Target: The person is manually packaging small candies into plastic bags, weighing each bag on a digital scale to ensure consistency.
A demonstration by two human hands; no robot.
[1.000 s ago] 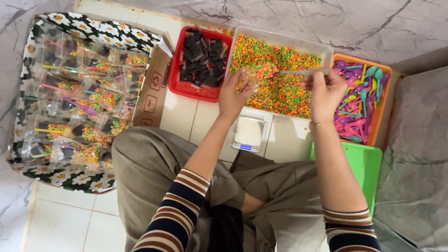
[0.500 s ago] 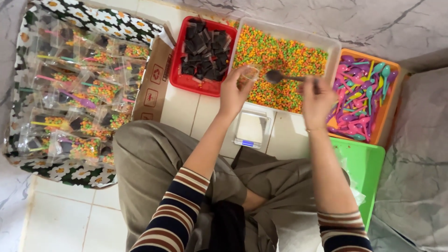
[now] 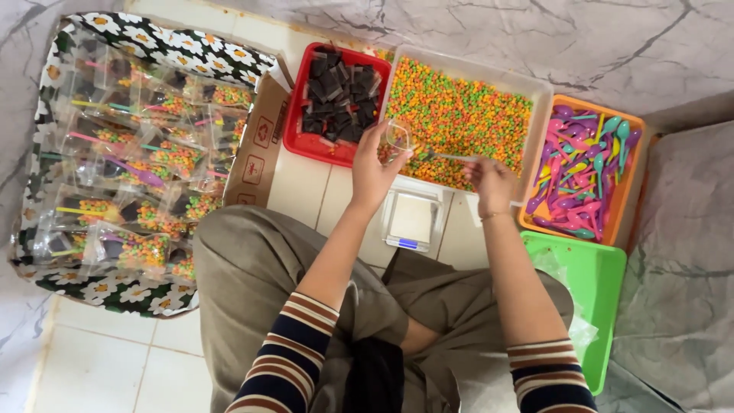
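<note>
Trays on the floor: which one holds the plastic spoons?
The orange tray at the far right holds the spoons. The red tray has dark pieces, the clear tray has colourful bits, and the green tray has clear plastic.

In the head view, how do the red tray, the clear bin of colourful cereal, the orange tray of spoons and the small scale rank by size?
1. Clear bin
2. Orange tray and red tray: look alike, unsure.
3. Small scale, partly hidden by the arms.

Striped sleeves – navy, rust, cream; khaki trousers
</note>
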